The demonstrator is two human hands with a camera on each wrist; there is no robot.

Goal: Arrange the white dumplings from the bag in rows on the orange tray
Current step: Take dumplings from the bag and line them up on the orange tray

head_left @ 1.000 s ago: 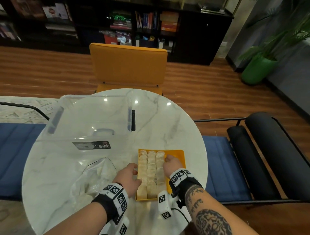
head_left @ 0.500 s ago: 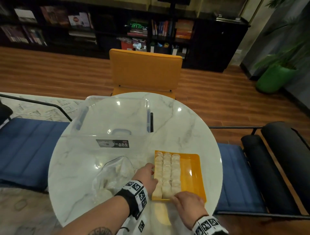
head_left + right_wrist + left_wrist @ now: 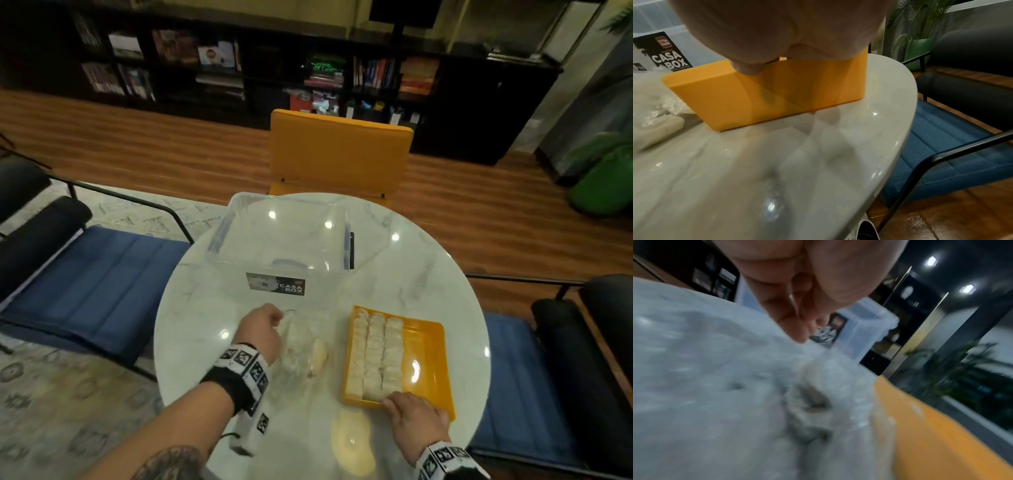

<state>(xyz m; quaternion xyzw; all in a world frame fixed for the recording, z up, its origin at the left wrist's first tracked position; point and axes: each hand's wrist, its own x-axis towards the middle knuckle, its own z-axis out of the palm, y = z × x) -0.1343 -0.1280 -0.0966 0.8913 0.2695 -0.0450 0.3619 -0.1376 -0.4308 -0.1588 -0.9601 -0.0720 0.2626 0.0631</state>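
An orange tray (image 3: 424, 359) lies on the right of the round marble table (image 3: 411, 267), with three rows of white dumplings (image 3: 375, 353) along its left side. Left of it lies a clear plastic bag (image 3: 301, 353) with more dumplings inside. My left hand (image 3: 265, 323) is at the bag's far left edge, fingertips (image 3: 800, 335) bunched together just above the plastic. The left wrist view is blurred and does not show whether they pinch the bag (image 3: 818, 386). My right hand (image 3: 409, 409) grips the tray's near rim, thumb (image 3: 748, 69) pressed on its outer wall (image 3: 777, 97).
A clear storage box (image 3: 284, 246) with a black label stands behind the bag. An orange chair (image 3: 339, 154) is beyond the table. Blue-cushioned seats (image 3: 89, 284) with black frames flank it. The tray sits close to the table's right edge (image 3: 906, 123).
My left hand has left the tray's left side and gone over to the bag. My right hand pulled back from the dumpling rows to the tray's near rim and stays there.
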